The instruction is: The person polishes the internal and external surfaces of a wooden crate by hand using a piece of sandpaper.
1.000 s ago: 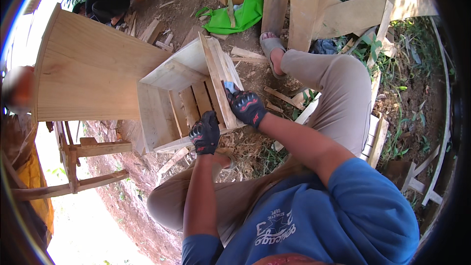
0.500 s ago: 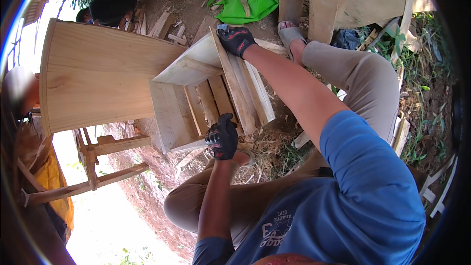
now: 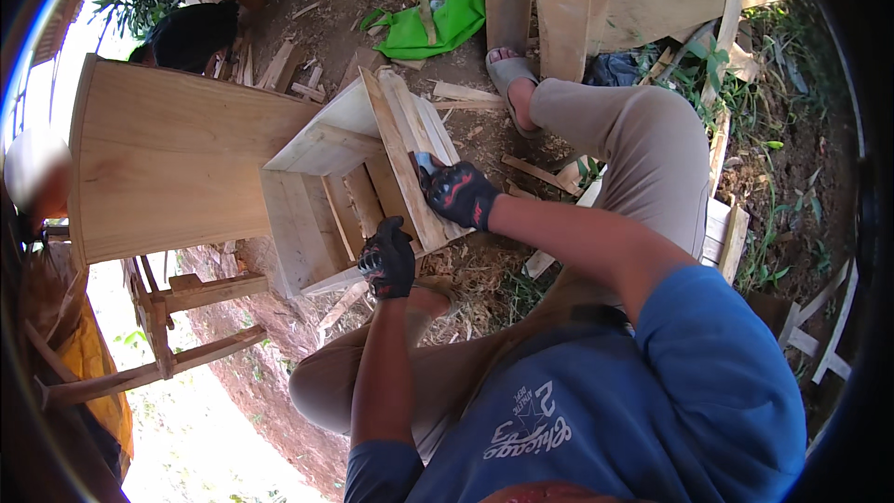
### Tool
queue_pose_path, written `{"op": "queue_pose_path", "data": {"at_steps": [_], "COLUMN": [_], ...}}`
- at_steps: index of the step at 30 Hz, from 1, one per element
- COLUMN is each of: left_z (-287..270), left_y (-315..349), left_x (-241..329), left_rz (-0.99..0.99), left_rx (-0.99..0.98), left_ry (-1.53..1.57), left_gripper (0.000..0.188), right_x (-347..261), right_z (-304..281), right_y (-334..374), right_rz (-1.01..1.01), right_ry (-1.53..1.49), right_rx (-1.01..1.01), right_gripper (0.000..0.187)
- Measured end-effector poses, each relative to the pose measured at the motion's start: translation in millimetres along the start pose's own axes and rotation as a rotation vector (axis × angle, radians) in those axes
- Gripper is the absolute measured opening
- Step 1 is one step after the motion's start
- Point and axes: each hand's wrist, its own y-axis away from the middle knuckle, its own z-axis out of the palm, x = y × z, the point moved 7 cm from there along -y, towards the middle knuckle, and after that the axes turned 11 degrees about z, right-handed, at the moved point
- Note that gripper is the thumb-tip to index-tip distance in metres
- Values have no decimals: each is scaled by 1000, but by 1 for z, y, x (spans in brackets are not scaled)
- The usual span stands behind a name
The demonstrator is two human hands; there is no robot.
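An open wooden crate [image 3: 303,224] built of pale boards is tilted in front of me, with gaps between its slats. My left hand [image 3: 387,261], in a black glove, is closed on the crate's near edge. My right hand [image 3: 461,194], gloved in the same black with red marks, presses on the slatted right side. Under its fingers is a small bluish-grey piece [image 3: 427,164] that looks like folded sandpaper, lying against the long edge board [image 3: 399,144]. The palm hides most of this piece.
A large curved wooden panel [image 3: 177,158] stands against the crate's left. Below it is a rough timber frame [image 3: 168,303]. A green bag [image 3: 447,19] lies beyond, near upright boards [image 3: 562,9]. Wood scraps and shavings cover the ground. Another person [image 3: 191,35] is at the far left.
My right hand has slid from the board's far end toward me along its edge, the bluish-grey piece moving with it. My left hand keeps its hold. The view has shifted somewhat.
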Motion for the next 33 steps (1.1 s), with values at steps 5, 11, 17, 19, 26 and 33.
{"op": "queue_pose_path", "data": {"at_steps": [5,11,17,19,26,33], "left_z": [2,-2,-7,-8,-5,-5], "left_y": [9,4,1,5,4,7], "left_x": [-12,2,5,3,0,0], "left_rz": [56,80,77,69,99,127], "left_rx": [53,73,87,89,118,172], "left_ry": [-110,-70,-37,-62,-86,-102], "left_gripper": [22,20,23,22,17,16], "right_x": [-7,47,97,90,45,-26], "right_z": [-11,19,37,35,26,-15], "right_y": [-3,-89,-188,-190,-96,59], "right_rz": [211,310,361,402,264,166], "right_ry": [-29,-19,7,-46,36,-99], "right_rx": [-87,2,-109,-121,77,-56], "right_gripper": [42,34,40,41,40,41]}}
